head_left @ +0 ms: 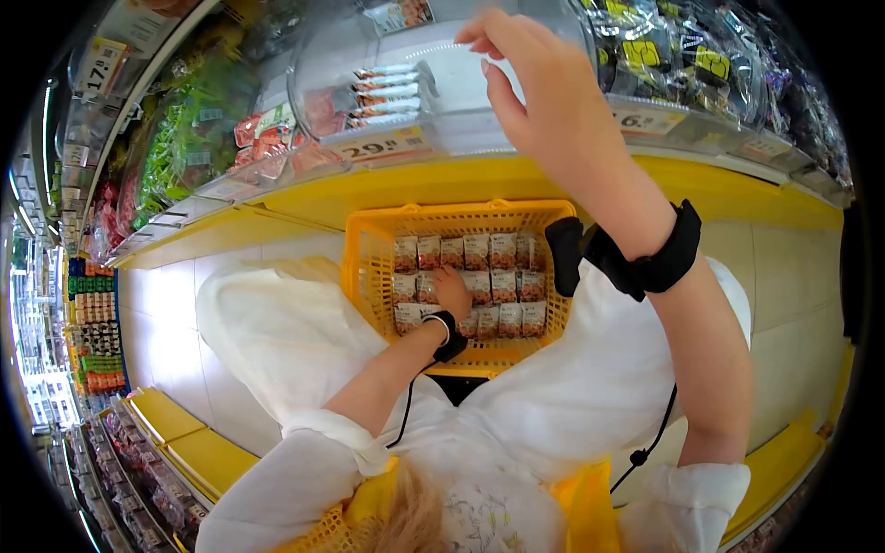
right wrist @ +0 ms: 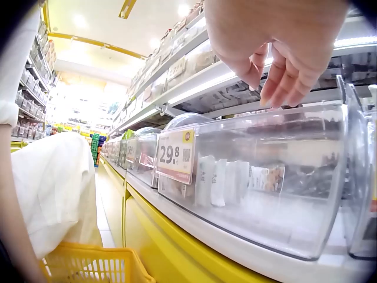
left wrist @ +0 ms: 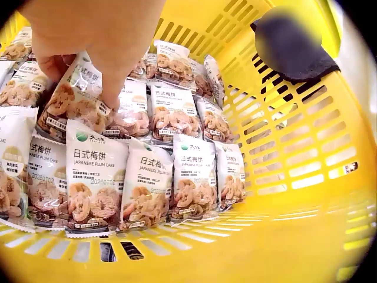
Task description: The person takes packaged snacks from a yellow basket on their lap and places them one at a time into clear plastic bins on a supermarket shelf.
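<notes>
My left hand (head_left: 452, 293) reaches down into a yellow shopping basket (head_left: 424, 216). Between thumb and fingers it pinches a small plum cake packet (left wrist: 75, 105), tilted among the others in the left wrist view. Rows of like packets (left wrist: 191, 177), white with brown cakes printed on them, stand upright in the basket. My right hand (head_left: 553, 97) hangs above a clear plastic bin (right wrist: 277, 233), its fingers loosely bent and holding nothing. In that bin a short row of packets (head_left: 387, 92) stands near the left wall, and a single packet (head_left: 398, 15) lies farther back.
A price tag (right wrist: 175, 154) is fixed on the bin's front. Bins of green packets (head_left: 189, 138) and dark packets (head_left: 682, 60) flank it. The yellow shelf base (head_left: 304, 198) runs behind the basket, which sits between the person's white-trousered knees (head_left: 277, 309).
</notes>
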`<state>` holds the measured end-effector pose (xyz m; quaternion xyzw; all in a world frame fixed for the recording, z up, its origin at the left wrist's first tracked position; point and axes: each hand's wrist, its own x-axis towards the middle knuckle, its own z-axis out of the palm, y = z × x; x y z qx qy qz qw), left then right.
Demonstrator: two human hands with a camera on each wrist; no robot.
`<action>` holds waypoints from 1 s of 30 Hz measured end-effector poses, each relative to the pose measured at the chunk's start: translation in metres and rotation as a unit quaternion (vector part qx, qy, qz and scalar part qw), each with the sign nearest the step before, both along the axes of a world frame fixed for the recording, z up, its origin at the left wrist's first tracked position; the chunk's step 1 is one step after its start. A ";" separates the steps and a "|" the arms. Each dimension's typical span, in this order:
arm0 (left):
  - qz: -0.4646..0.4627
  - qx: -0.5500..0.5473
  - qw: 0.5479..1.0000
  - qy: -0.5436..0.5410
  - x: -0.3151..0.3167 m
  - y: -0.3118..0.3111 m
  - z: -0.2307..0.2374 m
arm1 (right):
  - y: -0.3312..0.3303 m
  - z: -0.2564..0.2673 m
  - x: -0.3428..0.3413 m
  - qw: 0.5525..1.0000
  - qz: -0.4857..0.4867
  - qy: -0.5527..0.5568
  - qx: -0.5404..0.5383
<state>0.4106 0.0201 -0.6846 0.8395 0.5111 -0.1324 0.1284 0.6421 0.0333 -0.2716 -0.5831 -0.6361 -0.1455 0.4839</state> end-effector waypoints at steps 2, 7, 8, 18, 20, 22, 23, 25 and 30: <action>-0.007 -0.030 0.999 -0.030 0.000 -0.004 -0.006 | 0.001 0.002 -0.001 1.000 0.004 0.001 0.002; -0.065 -0.173 0.976 -0.114 -0.007 -0.001 0.013 | -0.003 0.004 -0.002 1.000 0.014 0.014 -0.016; -0.064 -0.170 0.976 -0.118 -0.007 0.002 0.010 | -0.003 0.005 -0.002 0.999 0.017 0.019 -0.024; -0.403 -0.142 0.879 -0.209 0.057 -0.016 0.370 | -0.013 0.029 0.007 0.988 0.042 0.145 -0.022; -0.423 -0.069 0.876 -0.223 0.052 0.006 0.456 | -0.017 0.042 0.016 0.985 0.048 0.167 -0.013; -0.462 0.153 0.827 -0.283 0.048 0.039 0.491 | -0.019 0.044 0.023 0.980 0.055 0.192 -0.006; -0.359 0.107 0.864 -0.337 0.064 0.049 0.515 | -0.019 0.045 0.026 0.977 0.062 0.202 0.003; -0.366 0.236 0.801 -0.410 0.087 0.098 0.512 | -0.018 0.046 0.027 0.976 0.070 0.208 0.012; -0.337 0.268 0.853 -0.296 0.133 0.201 0.455 | -0.019 0.036 0.020 0.987 0.036 0.159 -0.010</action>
